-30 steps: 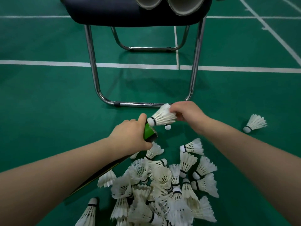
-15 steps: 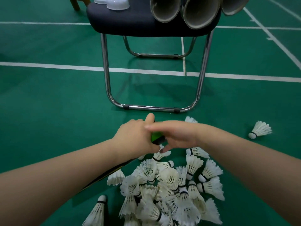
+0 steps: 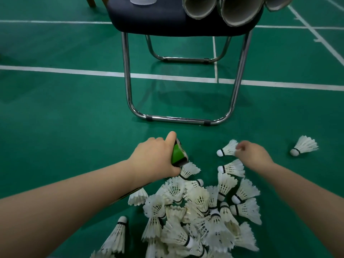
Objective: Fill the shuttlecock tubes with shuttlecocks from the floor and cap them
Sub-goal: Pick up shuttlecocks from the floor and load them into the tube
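Shuttlecock (image 3: pixel 227 151): near the tube mouth on its right, low over the floor (image 3: pixel 74 127), cork pointing at the tube.
Right hand (image 3: pixel 251 155): pinches the feather skirt.
Tube (image 3: pixel 178 153): green, mouth angled up.
Left hand (image 3: pixel 155 158): wrapped round the tube near its rim.
Step, judged: loading one more.
Technique: lead cork-first, align with the bore, light pinch to spare the feathers.
Pile (image 3: pixel 197 216): many left, just below.

The chair (image 3: pixel 149 21) is standing at twelve o'clock, tubes (image 3: pixel 200 6) lying on its seat (caps (image 3: pixel 143 0) at their nine o'clock). The shuttlecock pile (image 3: pixel 195 211) is lying at six o'clock, one stray shuttlecock (image 3: pixel 305 147) sitting apart at three.
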Demonstrator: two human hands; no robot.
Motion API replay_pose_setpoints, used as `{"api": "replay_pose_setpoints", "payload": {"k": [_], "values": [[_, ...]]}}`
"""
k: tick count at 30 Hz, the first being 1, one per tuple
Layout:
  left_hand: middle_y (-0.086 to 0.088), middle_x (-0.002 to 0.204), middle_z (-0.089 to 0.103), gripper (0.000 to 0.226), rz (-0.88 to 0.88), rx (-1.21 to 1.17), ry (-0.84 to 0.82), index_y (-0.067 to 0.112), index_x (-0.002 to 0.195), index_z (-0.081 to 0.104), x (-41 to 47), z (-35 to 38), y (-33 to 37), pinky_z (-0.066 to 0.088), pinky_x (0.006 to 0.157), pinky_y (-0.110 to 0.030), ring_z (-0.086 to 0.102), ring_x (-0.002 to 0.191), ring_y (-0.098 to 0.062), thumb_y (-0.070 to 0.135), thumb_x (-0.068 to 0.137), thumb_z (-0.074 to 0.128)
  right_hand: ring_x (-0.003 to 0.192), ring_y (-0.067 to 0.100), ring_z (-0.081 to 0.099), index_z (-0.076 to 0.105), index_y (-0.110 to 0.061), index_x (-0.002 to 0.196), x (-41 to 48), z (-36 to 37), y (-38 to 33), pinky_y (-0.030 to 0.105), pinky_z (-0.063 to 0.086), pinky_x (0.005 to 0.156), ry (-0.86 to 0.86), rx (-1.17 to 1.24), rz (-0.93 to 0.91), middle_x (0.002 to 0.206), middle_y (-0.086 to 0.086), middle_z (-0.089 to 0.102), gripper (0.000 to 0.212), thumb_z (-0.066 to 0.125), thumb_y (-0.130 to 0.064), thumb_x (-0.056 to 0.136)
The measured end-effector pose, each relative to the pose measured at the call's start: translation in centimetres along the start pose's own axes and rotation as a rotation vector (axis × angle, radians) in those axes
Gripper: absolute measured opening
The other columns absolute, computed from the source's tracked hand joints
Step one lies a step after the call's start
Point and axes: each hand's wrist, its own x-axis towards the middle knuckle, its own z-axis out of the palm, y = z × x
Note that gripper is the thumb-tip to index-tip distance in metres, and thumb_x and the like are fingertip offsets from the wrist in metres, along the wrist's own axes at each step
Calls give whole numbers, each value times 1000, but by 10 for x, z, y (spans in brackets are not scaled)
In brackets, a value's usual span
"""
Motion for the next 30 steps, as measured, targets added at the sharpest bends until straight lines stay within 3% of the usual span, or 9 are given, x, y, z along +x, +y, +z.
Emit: {"api": "replay_pose_setpoints", "payload": {"k": [3,6,12,18,20,22,24,27,30], "values": [[0,79,49,61,9,-22,-10,19,114,30,2,10,13,46,62,-33,51,78,-22,52,74,63,97,30,58,50,-6,124,-3,17,40,38,51,82,-32,-20,186,113,14,60,47,50,-38,90],[-1,80,49,62,19,-45,-25,18,115,30,4,20,29,50,65,-35,51,80,-24,52,75,62,112,36,56,52,6,123,-5,21,44,41,44,94,-104,85,243,123,23,58,59,41,-45,95],[-2,84,52,64,34,-57,-49,18,115,30,15,32,51,50,66,-36,51,80,-24,53,74,64,116,32,51,52,-5,128,2,31,28,33,41,90,-177,225,205,130,16,54,52,39,-44,96],[-2,84,49,64,46,1,-51,19,117,29,19,43,60,43,66,-33,49,82,-24,52,75,63,130,31,42,43,-4,137,7,44,27,37,36,105,-254,221,189,143,13,43,52,43,-37,96],[-2,85,50,64,44,0,-53,19,118,29,21,46,63,43,65,-33,48,82,-24,52,75,63,122,31,50,52,-3,129,8,51,30,36,41,101,-214,286,175,134,16,53,44,49,-29,94],[-2,86,51,64,40,-6,-50,19,117,30,23,49,66,45,65,-34,49,82,-24,52,75,63,110,31,57,58,-5,121,10,50,31,31,47,81,-120,411,184,123,14,61,35,52,-24,92],[-2,87,52,64,34,-21,-53,18,118,31,24,51,70,47,65,-34,49,82,-24,52,74,63,93,26,58,60,-11,114,11,38,26,23,41,62,-11,594,171,109,7,63,26,51,-22,93],[-1,85,50,64,18,-49,-59,18,117,31,24,53,72,45,63,-33,48,81,-23,53,74,64,84,16,57,64,-14,92,3,1,11,20,43,71,25,852,6,90,-1,64,15,50,-18,94],[1,78,46,61,-2,-78,-52,19,114,31,24,52,71,43,62,-32,48,80,-23,52,74,65,78,7,60,65,-19,81,-13,-23,-1,16,44,77,-18,872,-183,84,-6,67,17,53,-16,93]]}}
